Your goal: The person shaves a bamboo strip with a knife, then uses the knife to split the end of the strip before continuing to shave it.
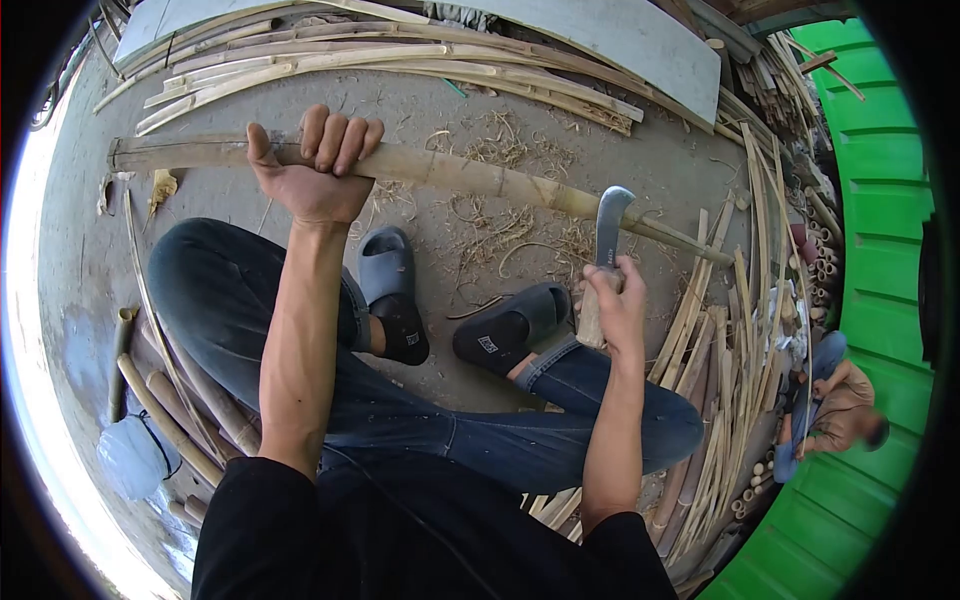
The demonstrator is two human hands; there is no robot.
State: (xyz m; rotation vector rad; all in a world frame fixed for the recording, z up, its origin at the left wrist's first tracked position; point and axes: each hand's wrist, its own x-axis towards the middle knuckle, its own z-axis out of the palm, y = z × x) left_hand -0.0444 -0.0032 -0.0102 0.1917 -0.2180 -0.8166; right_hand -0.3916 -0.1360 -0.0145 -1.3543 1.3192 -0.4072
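A long bamboo pole (470, 178) lies across my view, from the upper left down to the strips at the right. My left hand (318, 165) is wrapped over it left of the middle, with the thumb up on its far side. In my right hand (618, 300) is a billhook, gripped by its pale wooden handle (592, 318). The billhook's curved metal blade (609, 228) points up and overlaps the pole toward its thinner right part.
Split bamboo strips (400, 58) lie along the back, and more strips (745, 400) are heaped at the right. Shavings (500, 230) litter the floor beyond my feet. Bamboo poles (170, 420) lie at left near a pale bag (135, 458). Another person (840, 400) sits by the green wall (880, 250).
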